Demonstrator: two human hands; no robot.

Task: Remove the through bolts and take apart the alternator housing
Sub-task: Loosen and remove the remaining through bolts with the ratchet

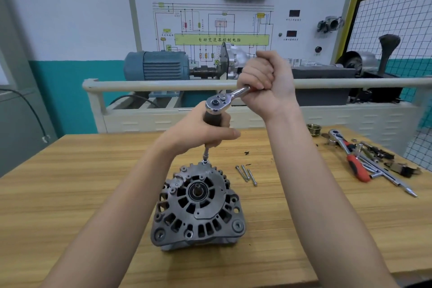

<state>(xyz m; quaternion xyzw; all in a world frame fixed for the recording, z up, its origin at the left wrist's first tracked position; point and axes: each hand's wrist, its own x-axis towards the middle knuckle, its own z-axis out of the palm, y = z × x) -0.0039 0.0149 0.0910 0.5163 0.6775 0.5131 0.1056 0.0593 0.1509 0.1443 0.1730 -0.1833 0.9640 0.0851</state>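
Observation:
A grey alternator stands on the wooden table, its vented end housing facing up. A chrome ratchet wrench sits on a long extension with a socket that meets the housing's far rim. My left hand grips the dark upper part of the extension just under the ratchet head. My right hand is curled round the ratchet's handle, up and to the right. Three loose through bolts lie on the table to the right of the alternator.
At the table's right end lie a red-handled ratchet, a long bar, small parts and a brass fitting. Behind the table stands a training rig with a blue motor, a rail and a wire mesh panel.

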